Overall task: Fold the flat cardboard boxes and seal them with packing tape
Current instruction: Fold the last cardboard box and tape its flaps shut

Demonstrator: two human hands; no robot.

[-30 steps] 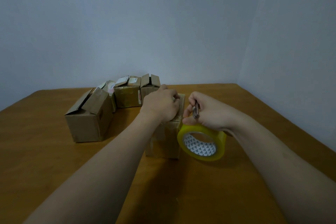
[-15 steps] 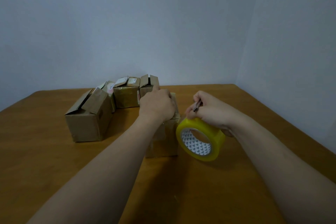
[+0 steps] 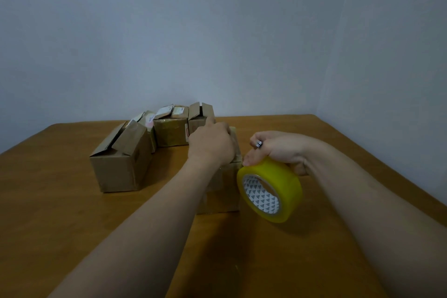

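A small cardboard box stands on the wooden table in front of me. My left hand lies on its top with the fingers bent over the far edge, hiding most of the lid. To the right of the box, my right hand grips a yellow roll of packing tape from above. A small metal object shows between that hand's fingers. The roll is tilted and touches the box's right upper edge.
A larger cardboard box with raised flaps stands to the left. Three smaller boxes sit in a row behind it near the wall. The table's right edge runs close to the side wall.
My right hand has moved right and down with the tape roll, off the box top. My left hand has slid a little farther along the lid.
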